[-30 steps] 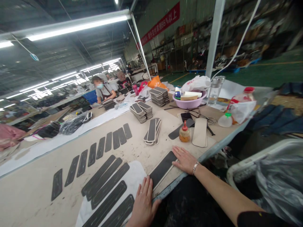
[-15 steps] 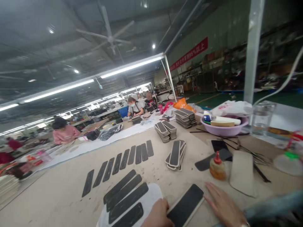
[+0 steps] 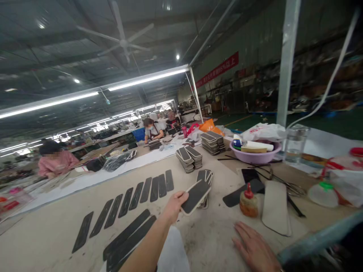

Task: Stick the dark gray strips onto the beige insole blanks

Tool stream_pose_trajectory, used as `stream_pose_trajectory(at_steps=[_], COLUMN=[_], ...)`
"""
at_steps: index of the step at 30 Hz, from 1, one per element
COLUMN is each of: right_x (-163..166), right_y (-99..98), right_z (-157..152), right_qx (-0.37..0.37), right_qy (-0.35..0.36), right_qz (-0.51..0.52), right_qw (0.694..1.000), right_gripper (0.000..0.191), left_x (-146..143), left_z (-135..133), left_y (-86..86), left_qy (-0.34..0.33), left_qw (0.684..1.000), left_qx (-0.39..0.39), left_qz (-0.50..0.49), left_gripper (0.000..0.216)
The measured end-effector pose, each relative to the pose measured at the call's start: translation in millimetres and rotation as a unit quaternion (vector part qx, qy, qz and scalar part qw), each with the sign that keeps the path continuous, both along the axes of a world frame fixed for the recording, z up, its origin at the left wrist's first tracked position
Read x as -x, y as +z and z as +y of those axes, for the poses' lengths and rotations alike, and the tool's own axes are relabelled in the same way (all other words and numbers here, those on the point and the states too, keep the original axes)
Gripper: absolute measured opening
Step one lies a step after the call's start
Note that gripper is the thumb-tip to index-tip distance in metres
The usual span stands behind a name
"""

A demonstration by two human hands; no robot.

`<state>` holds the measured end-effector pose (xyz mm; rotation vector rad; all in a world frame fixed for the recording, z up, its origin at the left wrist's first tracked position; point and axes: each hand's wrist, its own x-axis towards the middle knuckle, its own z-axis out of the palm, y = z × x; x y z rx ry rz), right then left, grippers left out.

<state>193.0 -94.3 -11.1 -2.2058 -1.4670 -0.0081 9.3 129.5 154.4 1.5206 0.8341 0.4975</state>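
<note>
Holding dk panel [image 3: 196,197] in L hand [image 3: 174,206], R hand [image 3: 253,246] apart.

White tubes [image 3: 147,80] glare above the table [image 3: 210,236], its shadows soft and faint; far lights [image 3: 99,121] burn out to white; the roof [image 3: 70,26] is dim, the shelves [image 3: 320,85] murky; the right hand [image 3: 253,247] looks slightly blurred, the banner [image 3: 219,70] smeared; the top right corner is nearly black.

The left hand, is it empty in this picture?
No, the left hand holds a dark panel with a pale border by one end.
</note>
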Motion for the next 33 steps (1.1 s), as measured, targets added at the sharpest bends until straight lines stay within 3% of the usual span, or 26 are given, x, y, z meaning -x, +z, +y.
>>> stream_pose_trajectory(at_steps=[3, 7, 10, 14, 16, 19, 21, 24, 27, 29, 33], right_x=[4, 6, 7, 8, 10, 13, 14, 14, 13, 10, -3], right_y=[10.4, 19.7, 22.8, 26.8, 31.3, 39.0, 41.7, 39.3, 33.0, 30.4, 32.0], right_z=[-1, -4, -3, -3, -4, -6, -7, -8, -7, -5, -13], right_qx=[0.022, 0.030, 0.032, 0.029, 0.024, 0.007, -0.009, -0.037, -0.075, -0.093, -0.108], right_qy=[-0.003, -0.008, -0.009, -0.014, -0.019, -0.024, -0.026, -0.025, -0.019, -0.016, -0.042], right_qz=[0.014, 0.028, 0.037, 0.055, 0.064, 0.072, 0.072, 0.067, 0.071, 0.076, 0.072], right_qw=[1.000, 0.999, 0.999, 0.998, 0.997, 0.997, 0.997, 0.997, 0.994, 0.993, 0.991], right_gripper=[0.055, 0.054, 0.052, 0.049, 0.047, 0.045, 0.043, 0.040, 0.036, 0.032, 0.029], left_x=[-40, -77, -86, -84, -80, -67, -47, -9, 23, 34, 37], left_z=[26, 42, 44, 37, 23, -19, -57, -111, -145, -154, -158], left_y=[-12.2, -43.0, -60.2, -66.0, -68.0, -82.2, -101.2, -135.1, -156.2, -156.7, -138.7], left_qy=[0.068, 0.103, 0.122, 0.138, 0.132, 0.086, 0.039, -0.035, -0.071, -0.071, -0.046], left_qw=[0.997, 0.987, 0.966, 0.926, 0.912, 0.890, 0.869, 0.850, 0.835, 0.838, 0.873], left_qx=[-0.025, -0.067, -0.128, -0.241, -0.289, -0.391, -0.465, -0.514, -0.541, -0.537, -0.482], left_qz=[0.035, 0.107, 0.187, 0.255, 0.258, 0.217, 0.164, 0.112, 0.076, 0.062, 0.062], left_gripper=[0.049, 0.041, 0.035, 0.035, 0.044, 0.050, 0.047, 0.040, 0.032, 0.026, 0.019])
